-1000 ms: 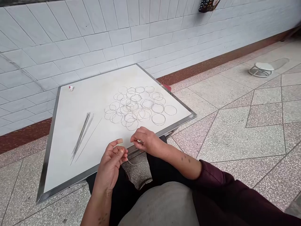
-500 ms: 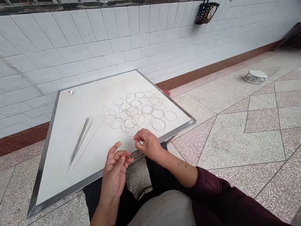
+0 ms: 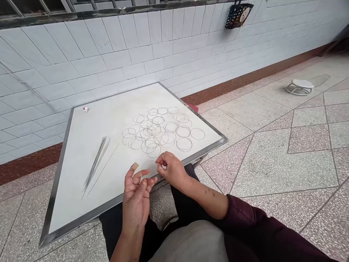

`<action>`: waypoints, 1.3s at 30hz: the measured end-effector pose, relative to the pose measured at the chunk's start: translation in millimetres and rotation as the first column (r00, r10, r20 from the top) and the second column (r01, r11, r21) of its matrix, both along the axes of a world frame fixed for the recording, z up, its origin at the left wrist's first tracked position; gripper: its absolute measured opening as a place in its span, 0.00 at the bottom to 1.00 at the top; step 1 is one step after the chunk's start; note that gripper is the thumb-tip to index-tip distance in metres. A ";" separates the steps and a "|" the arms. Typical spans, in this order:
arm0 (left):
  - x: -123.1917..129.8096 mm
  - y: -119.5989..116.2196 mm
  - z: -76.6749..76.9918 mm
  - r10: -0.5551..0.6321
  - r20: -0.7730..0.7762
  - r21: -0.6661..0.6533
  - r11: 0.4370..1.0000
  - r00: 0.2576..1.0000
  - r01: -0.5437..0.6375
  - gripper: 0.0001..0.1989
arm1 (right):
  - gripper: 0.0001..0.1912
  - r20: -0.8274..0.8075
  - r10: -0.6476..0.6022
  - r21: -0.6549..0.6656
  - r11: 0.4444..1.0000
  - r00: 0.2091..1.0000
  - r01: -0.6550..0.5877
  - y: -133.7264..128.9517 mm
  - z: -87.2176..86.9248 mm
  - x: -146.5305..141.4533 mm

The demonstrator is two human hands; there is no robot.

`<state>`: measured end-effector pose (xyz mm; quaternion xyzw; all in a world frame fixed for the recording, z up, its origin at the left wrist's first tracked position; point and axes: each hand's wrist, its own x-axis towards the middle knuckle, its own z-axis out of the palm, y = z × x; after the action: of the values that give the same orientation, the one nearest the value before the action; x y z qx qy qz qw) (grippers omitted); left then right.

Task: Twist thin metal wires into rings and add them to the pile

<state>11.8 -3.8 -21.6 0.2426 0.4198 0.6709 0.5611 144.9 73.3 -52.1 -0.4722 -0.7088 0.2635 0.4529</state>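
Note:
A thin wire loop (image 3: 148, 161) is held between my two hands above the table's near edge. My left hand (image 3: 138, 193) pinches it between thumb and fingers, with the index finger raised and a tan wrap on its tip. My right hand (image 3: 170, 169) has thumb and forefinger pressed together on the loop's right side. Beyond my hands, many thin wire rings (image 3: 171, 127) lie overlapping on the white table (image 3: 114, 109). To the left lies a bundle of straight wires (image 3: 95, 162), with a single wire (image 3: 105, 165) beside it.
A small white and red object (image 3: 86, 109) sits at the table's far left corner. Behind stands a white tiled wall (image 3: 114, 47) with a dark patterned bag (image 3: 239, 15) hanging on it. A low white stool (image 3: 300, 86) stands on the floor at right.
The wire between my hands now shows as a rounded loop above the fingers. My left hand has shifted slightly right. The view has tilted a little.

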 end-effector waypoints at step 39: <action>-8.5 1.4 -12.3 -0.023 -0.039 -0.180 0.984 0.999 0.015 0.19 | 0.04 -0.157 0.253 -0.133 0.952 0.955 -0.274 7.4 -5.4 13.2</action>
<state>3.3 -2.5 -33.9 0.2086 0.4875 0.6199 0.5785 158.1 80.7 -57.5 -0.3874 -0.7100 0.4076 0.4239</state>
